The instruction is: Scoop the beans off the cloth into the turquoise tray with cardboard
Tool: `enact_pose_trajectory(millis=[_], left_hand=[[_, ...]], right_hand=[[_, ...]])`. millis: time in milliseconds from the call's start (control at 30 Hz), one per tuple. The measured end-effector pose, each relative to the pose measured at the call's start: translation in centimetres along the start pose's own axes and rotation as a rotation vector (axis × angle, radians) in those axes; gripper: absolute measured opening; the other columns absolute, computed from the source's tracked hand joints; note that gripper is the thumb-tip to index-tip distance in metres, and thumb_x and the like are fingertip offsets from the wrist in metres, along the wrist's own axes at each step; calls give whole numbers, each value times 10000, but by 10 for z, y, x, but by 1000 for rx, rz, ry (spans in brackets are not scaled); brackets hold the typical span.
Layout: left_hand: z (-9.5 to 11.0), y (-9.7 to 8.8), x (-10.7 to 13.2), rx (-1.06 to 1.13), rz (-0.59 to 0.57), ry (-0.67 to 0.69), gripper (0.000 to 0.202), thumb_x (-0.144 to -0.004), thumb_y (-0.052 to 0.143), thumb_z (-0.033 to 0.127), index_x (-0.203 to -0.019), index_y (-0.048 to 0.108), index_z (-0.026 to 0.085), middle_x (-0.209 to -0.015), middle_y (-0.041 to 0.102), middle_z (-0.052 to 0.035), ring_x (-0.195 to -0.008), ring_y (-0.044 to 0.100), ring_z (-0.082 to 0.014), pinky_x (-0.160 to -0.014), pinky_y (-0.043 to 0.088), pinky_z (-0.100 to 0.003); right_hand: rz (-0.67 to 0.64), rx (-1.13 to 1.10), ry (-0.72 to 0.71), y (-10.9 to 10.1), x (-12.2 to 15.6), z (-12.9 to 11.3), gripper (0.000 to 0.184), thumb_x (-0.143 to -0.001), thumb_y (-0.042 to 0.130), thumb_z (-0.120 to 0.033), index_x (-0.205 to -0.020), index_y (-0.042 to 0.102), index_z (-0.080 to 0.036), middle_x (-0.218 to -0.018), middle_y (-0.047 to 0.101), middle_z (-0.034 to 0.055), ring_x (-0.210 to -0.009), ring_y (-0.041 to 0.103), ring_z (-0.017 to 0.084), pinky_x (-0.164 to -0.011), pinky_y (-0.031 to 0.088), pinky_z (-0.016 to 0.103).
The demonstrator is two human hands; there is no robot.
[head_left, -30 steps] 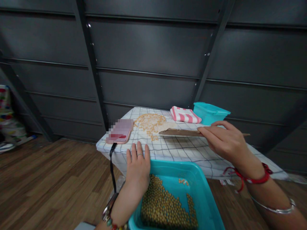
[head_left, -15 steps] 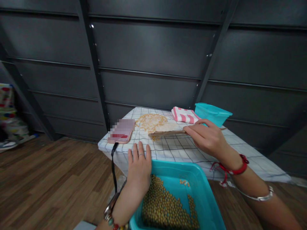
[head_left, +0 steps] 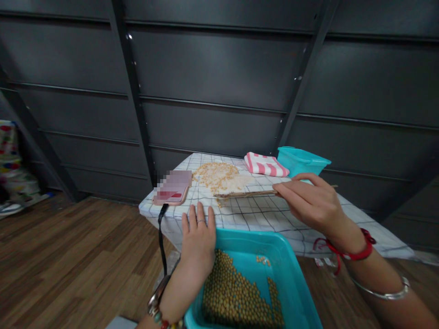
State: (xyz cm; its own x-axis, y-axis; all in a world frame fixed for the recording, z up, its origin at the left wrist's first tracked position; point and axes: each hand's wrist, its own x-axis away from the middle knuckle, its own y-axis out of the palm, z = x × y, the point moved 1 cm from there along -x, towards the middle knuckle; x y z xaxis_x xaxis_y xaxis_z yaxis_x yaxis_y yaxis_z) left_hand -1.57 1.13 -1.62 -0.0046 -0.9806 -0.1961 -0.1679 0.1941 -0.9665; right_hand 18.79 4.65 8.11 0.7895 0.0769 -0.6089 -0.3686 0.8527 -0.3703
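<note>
My right hand [head_left: 310,198] pinches a flat strip of cardboard [head_left: 247,194], held edge-on just over the checked tablecloth. The strip's left end is beside a spread of yellow grains mixed with white grains [head_left: 219,176]; a few yellow ones lie in front of it. At the table's front edge my left hand [head_left: 199,237] lies flat, fingers stretched out, holding nothing. Its side is against the corner of a turquoise basin [head_left: 295,260]. Inside the basin are many round brownish-yellow beans [head_left: 236,292] and a small cluster of paler grains [head_left: 263,260].
A pink phone [head_left: 173,188] with a black cord [head_left: 161,237] lies at the table's left. Toward the back right are a folded pink-and-white cloth [head_left: 265,164] and a smaller turquoise container [head_left: 302,161]. Behind the table [head_left: 192,160] stands a dark metal wall [head_left: 212,68].
My right hand has moved to the right and slightly down with the cardboard, which now shows mostly its edge. My left hand stays in place on the table edge.
</note>
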Motion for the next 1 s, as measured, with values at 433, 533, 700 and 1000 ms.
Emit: enact_pose_trajectory(millis=[433,533,700,1000], left_hand=[[-1,1,1,-10,21,6,636,-694,366,-24,-1320,330,78,-1383,310,-232,-1256,285,-370,-997,293,-524],[-1,2,1,-5,42,11,631,-693,366,-26,-1315,338,70,-1376,319,-243,-1253,291,-376,-995,296,-528],[-2,9,1,13,91,27,613,-707,358,-16,-1315,335,61,-1373,321,-260,-1255,300,-376,-994,289,-547],[-2,10,2,34,105,29,611,-712,347,-13,-1317,337,73,-1375,322,-259,-1254,311,-375,-993,284,-551]], right_hand=[[1,-9,-6,5,-2,-3,139,-767,507,-35,-869,563,-113,-685,655,39,-593,547,114,-658,469,302],[5,-36,-3,-1,0,-5,140,-768,518,-48,-879,556,-125,-695,656,41,-616,559,118,-669,476,309],[-11,-83,-3,-8,3,-8,185,-761,502,-18,-920,537,-107,-728,661,69,-641,577,131,-683,484,328],[-11,-57,13,-9,-1,-7,169,-767,511,-43,-903,557,-131,-713,662,44,-642,589,127,-677,490,315]])
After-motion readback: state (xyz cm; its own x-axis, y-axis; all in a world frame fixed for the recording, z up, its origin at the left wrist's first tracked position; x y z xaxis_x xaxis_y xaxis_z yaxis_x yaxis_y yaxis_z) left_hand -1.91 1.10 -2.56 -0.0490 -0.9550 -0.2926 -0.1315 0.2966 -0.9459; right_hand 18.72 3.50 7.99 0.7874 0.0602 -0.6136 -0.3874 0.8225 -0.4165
